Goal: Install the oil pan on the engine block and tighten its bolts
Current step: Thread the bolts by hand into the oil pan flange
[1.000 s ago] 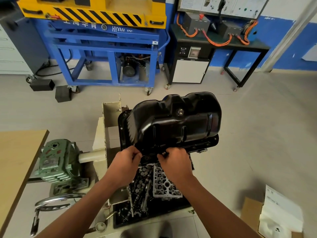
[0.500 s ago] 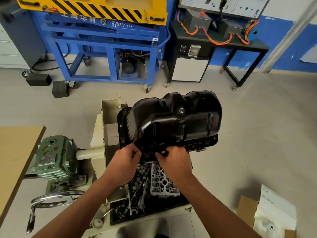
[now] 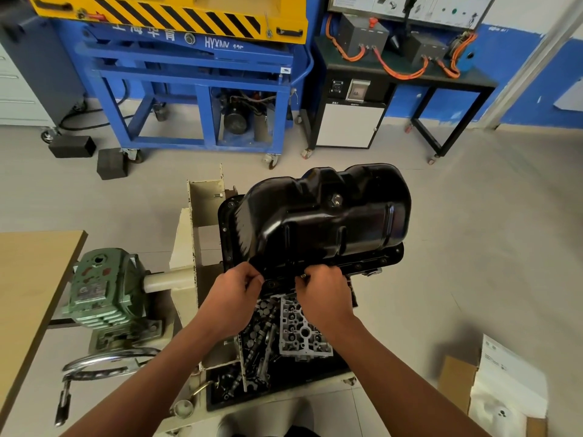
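1. The black oil pan (image 3: 331, 222) lies bottom up on the engine block (image 3: 279, 284) and hides nearly all of it. The block sits at the far end of the cream stand (image 3: 184, 247).
2. The left hand (image 3: 233, 291) is at the near flange of the pan, close to its left corner. Its fingers are curled and pinch the flange edge.
3. The right hand (image 3: 325, 294) is just beside it on the same flange. Its thumb and fingers are closed around a small bolt (image 3: 303, 275) at the edge.
4. Under both wrists, the stand's near end carries a dark tray (image 3: 284, 378) with a grey cylinder head (image 3: 301, 331) and loose metal parts.
5. A green gearbox (image 3: 97, 288) is fixed at the left edge of the stand, beside a wooden counter (image 3: 28, 279).
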